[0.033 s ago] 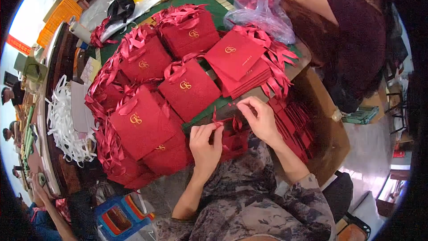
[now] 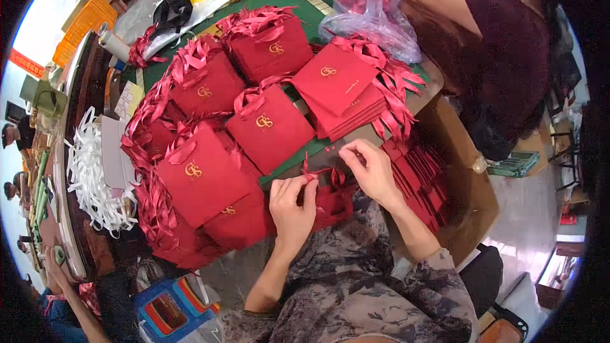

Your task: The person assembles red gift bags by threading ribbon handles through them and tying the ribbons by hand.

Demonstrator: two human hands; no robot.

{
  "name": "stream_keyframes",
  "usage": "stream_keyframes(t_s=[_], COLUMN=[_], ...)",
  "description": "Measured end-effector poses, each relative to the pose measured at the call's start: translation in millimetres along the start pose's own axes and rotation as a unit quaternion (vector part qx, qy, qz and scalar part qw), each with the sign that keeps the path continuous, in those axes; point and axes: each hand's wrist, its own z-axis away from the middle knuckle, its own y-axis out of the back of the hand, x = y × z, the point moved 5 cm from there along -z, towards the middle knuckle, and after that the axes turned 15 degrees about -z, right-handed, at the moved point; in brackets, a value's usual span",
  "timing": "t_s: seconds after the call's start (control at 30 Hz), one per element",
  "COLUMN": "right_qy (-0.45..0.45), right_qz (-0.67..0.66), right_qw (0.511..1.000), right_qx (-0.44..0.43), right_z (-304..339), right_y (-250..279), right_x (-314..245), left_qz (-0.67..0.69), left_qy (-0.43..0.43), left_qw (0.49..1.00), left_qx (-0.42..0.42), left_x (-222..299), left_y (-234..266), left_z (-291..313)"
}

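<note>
Far left, the white ribbons (image 2: 95, 181) heap beyond my piles, away from my arms. Next, the front bag (image 2: 203, 174) tops a crowded pile, with red ribbon at its upper edge; the back bag (image 2: 270, 47) and middle bag (image 2: 270, 130) have theirs too, so I judge these done. They fill the left of my desk (image 2: 309, 24), leaving no open room there.

My left hand (image 2: 293, 206) pinches a red ribbon (image 2: 309, 176) between thumb and fingertips. Just below it is the work bag (image 2: 333, 202), at the desk's near edge before my lap, partly hidden; with that end standing loose, I judge it unfinished. Beyond my hands is a narrow open strip with only a few red bits (image 2: 328, 149), hemmed in by the middle bag and the right stack (image 2: 340, 89), whose ribbons trail toward the desk's right edge.

My right hand (image 2: 373, 174) is apart from the ribbon, fingertips curled toward the thumb; I cannot tell whether they grip anything. Past its wrist, more bags (image 2: 416, 181) are packed by the box (image 2: 473, 197); whether these are done or left, I cannot tell
</note>
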Motion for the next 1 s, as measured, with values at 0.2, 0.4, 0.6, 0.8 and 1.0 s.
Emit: stream_keyframes(t_s=[0.2,0.4,0.6,0.8,1.0], right_qy=[-0.08,-0.05,-0.165,-0.142,-0.111], right_qz=[0.022,-0.102,-0.237,-0.225,-0.182], right_qw=[0.995,0.99,0.949,0.956,0.967], right_qx=[-0.056,-0.081,-0.125,-0.125,-0.143], right_z=[8.6,7.6,11.4,10.1,8.3], right_y=[-13.2,-12.4,-17.7,-18.2,-19.1], right_x=[18.2,16.7,24.4,18.1,11.0], left_qz=[-0.002,-0.053,-0.051,-0.052,-0.073], left_qy=[0.04,0.01,-0.054,-0.075,-0.087], left_qw=[0.998,0.992,0.991,0.988,0.982], left_qx=[-0.052,-0.113,-0.113,-0.122,-0.15], left_x=[0.1,-4.1,3.5,5.6,4.7], left_y=[-8.9,-22.5,-24.8,-25.7,-26.5], left_z=[-2.9,-9.1,-12.8,-12.3,-13.6])
